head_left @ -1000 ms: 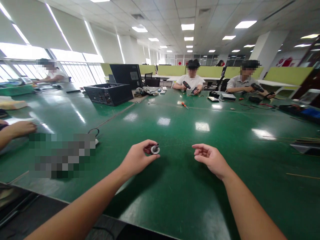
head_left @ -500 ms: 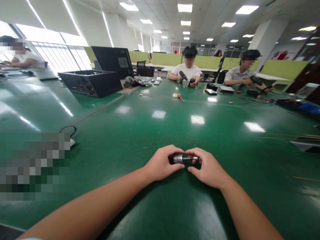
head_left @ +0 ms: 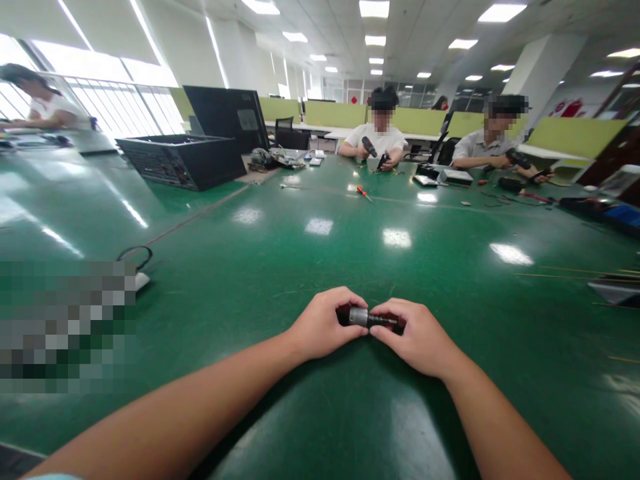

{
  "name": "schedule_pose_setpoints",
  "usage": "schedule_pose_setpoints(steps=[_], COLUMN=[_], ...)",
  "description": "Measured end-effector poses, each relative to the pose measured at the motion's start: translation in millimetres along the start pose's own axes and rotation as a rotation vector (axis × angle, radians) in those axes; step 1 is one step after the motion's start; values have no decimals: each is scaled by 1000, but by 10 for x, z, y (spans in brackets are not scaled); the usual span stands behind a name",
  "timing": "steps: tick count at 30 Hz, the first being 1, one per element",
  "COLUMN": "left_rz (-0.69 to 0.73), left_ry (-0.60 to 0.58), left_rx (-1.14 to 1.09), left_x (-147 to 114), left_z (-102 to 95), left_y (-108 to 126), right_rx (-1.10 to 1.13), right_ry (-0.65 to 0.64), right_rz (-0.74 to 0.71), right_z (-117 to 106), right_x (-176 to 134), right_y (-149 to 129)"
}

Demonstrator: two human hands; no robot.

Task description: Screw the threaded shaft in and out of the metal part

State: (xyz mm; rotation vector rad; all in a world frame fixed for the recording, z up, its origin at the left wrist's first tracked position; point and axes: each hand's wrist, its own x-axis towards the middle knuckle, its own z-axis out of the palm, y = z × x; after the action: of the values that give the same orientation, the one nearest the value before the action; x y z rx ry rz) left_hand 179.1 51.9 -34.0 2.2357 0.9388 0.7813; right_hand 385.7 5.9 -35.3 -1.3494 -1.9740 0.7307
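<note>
A small cylindrical metal part [head_left: 359, 317], with a silver collar and a dark ridged shaft pointing right, lies sideways between my hands just above the green table [head_left: 280, 267]. My left hand [head_left: 323, 323] is wrapped round its left end, thumb below and fingers above. On the other side, my right hand [head_left: 417, 337] pinches the ridged shaft beside the collar with thumb and fingertips. My palm and fingers hide both ends of the part, so its full shape cannot be told.
An open black computer case [head_left: 185, 160] stands at the back left. A red-handled screwdriver [head_left: 363, 193] lies further out. Two people with power drills sit across the table; another person is far left. Thin rods [head_left: 575, 277] lie at right, a blurred-out object [head_left: 65, 320] at left.
My right thumb and fingers have closed onto the ridged shaft beside the collar; earlier the thumb was apart from it. My left hand keeps its hold. The view has shifted slightly.
</note>
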Motion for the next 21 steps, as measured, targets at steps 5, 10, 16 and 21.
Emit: schedule_pose_setpoints(steps=[5,10,16,21], left_rz=[7,20,18,9], left_ry=[-5,-6,4,2], left_rx=[13,14,14,13], left_x=[-3,-10,-2,5], left_z=[12,12,23,19], left_y=[-9,-8,-13,-8], right_rx=[-4,-15,-30,-39], right_ry=[3,16,23,38], right_rz=[-7,-17,-22,-24], right_z=[0,-1,-8,-9], right_x=[6,3,6,2], right_y=[10,4,-3,1])
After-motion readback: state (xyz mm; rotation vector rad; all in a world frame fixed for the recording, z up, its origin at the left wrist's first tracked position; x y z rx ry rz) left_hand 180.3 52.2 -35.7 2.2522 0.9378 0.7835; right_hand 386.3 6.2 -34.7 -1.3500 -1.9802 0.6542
